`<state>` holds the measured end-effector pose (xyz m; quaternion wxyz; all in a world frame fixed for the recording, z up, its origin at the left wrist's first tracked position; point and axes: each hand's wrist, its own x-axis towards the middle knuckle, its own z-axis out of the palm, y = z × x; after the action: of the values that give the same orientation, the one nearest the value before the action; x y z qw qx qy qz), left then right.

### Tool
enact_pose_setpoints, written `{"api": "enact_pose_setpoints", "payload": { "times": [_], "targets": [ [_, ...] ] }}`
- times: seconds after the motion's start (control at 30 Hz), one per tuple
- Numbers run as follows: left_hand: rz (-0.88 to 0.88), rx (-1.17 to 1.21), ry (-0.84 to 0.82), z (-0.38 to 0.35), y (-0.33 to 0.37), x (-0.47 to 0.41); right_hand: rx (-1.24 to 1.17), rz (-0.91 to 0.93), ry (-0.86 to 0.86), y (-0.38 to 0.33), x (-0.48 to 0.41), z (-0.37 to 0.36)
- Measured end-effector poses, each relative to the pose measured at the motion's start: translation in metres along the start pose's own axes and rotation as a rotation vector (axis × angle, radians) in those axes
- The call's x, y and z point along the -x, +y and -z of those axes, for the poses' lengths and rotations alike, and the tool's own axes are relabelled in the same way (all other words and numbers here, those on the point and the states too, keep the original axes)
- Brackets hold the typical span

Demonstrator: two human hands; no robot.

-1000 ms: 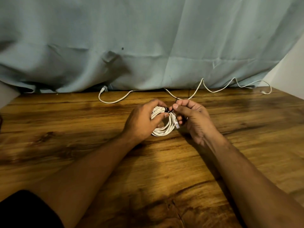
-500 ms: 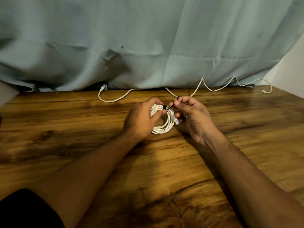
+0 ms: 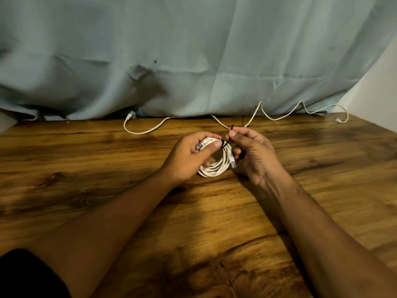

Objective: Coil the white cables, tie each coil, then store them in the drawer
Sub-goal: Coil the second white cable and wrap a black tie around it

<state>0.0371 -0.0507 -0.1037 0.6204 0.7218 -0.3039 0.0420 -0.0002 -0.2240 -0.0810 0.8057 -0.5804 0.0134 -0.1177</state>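
A white cable coil [image 3: 217, 168] rests on the wooden table [image 3: 322, 190] between my hands. My left hand [image 3: 189, 155] grips the coil's upper left side, thumb pressed on the strands. A thin black tie [image 3: 228, 138] wraps the coil's top, and my right hand [image 3: 253, 153] pinches the tie's free end between thumb and forefinger. A clear plug [image 3: 232, 162] hangs at the coil's right side. A second white cable [image 3: 146, 131] lies loose along the table's back edge. No drawer is in view.
A pale blue cloth [image 3: 193, 61] hangs behind the table, down to its back edge. A white wall [image 3: 378, 93] stands at the right. The loose cable's far end [image 3: 339, 119] lies at the back right corner.
My right hand has drawn the black tie's end up and away from the coil. My left hand has shifted its grip slightly on the coil.
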Motion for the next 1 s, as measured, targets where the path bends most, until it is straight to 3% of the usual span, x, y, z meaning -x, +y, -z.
{"api": "enact_pose_setpoints", "payload": {
  "times": [0.23, 0.4, 0.67, 1.0],
  "targets": [
    [0.108, 0.260, 0.030, 0.001, 0.004, -0.004, -0.104, 0.015, -0.062, -0.002, -0.001, 0.000],
    [-0.073, 0.088, 0.093, 0.000, 0.008, -0.002, -0.004, 0.074, -0.077, -0.005, 0.000, 0.004],
    [-0.092, -0.008, 0.101, 0.002, 0.003, -0.004, 0.144, 0.184, 0.006, -0.004, 0.004, 0.001],
    [-0.101, -0.037, 0.111, 0.005, 0.000, -0.005, 0.781, 0.490, 0.003, -0.004, -0.005, 0.011]
  ]
}}
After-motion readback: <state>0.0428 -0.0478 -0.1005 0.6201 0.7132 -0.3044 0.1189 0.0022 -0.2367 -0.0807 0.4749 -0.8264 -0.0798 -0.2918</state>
